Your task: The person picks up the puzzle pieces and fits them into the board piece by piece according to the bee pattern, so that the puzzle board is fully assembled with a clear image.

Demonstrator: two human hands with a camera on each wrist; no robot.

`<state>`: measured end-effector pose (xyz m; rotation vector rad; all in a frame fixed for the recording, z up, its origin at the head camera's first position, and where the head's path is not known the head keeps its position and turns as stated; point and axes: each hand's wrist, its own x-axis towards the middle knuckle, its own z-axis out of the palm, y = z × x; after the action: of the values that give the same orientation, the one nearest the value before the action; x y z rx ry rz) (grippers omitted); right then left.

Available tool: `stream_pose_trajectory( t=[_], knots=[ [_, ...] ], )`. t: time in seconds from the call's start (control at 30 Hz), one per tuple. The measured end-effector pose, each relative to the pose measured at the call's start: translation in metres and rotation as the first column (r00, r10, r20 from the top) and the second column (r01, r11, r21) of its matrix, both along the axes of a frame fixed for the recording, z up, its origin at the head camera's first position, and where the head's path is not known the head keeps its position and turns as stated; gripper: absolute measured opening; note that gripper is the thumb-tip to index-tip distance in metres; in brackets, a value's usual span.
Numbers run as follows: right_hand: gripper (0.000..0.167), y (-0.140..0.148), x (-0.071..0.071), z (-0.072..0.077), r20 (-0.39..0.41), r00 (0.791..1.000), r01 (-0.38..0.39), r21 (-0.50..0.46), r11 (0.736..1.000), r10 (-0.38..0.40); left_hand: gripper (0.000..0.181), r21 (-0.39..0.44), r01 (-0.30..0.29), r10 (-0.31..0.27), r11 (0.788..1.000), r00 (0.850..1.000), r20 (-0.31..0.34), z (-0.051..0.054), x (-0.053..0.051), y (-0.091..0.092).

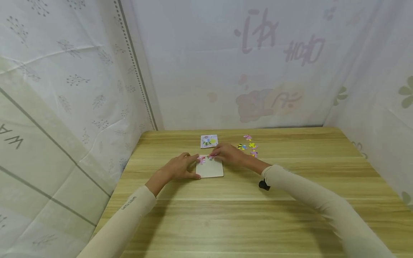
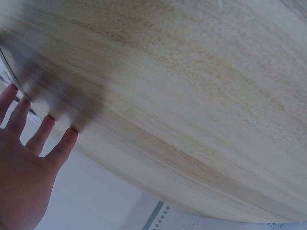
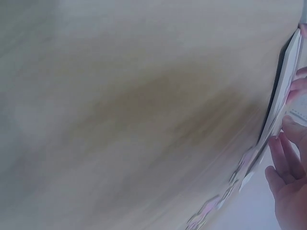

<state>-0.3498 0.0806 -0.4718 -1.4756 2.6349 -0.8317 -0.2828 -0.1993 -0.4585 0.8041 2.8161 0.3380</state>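
A white square puzzle board lies on the wooden table. A pink puzzle piece sits at its upper left corner. My left hand rests at the board's left side, thumb by the lower corner and index finger near the pink piece. In the left wrist view the fingers of this hand are spread and fairly straight. With thumb and fingertips my right hand pinches a small pink puzzle piece at the board's top edge, beside the first piece. The right fingers partly cover it.
Behind the board lies a square picture card with a bee-like print. Several loose pieces lie to the right: a pink piece, a yellow piece, a black-and-yellow piece and others. Patterned curtains stand behind and beside the table.
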Motion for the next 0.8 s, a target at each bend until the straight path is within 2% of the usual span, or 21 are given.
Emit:
stream_pose_trajectory(
  t=[0.13, 0.37, 0.6, 0.8],
  knots=[
    [0.019, -0.007, 0.001, -0.001, 0.000, 1.000, -0.016, 0.014, 1.000, 0.016, 0.095, 0.002, 0.001, -0.001, 1.000, 1.000, 0.001, 0.001, 0.001, -0.001],
    [0.018, -0.014, 0.000, -0.004, -0.046, 0.999, -0.018, 0.062, 0.998, 0.021, 0.094, 0.015, 0.015, -0.015, 1.000, 1.000, -0.010, 0.000, -0.001, -0.001],
    [0.019, -0.020, 0.001, 0.000, -0.033, 0.998, -0.053, 0.088, 0.995, 0.056, 0.092, 0.023, 0.019, -0.019, 1.000, 1.000, -0.013, -0.003, -0.003, -0.001],
    [0.020, -0.021, 0.004, 0.001, -0.062, 0.997, -0.030, 0.131, 0.991, 0.038, 0.095, 0.012, 0.018, -0.018, 1.000, 0.999, -0.030, -0.005, -0.004, -0.002]
  ],
)
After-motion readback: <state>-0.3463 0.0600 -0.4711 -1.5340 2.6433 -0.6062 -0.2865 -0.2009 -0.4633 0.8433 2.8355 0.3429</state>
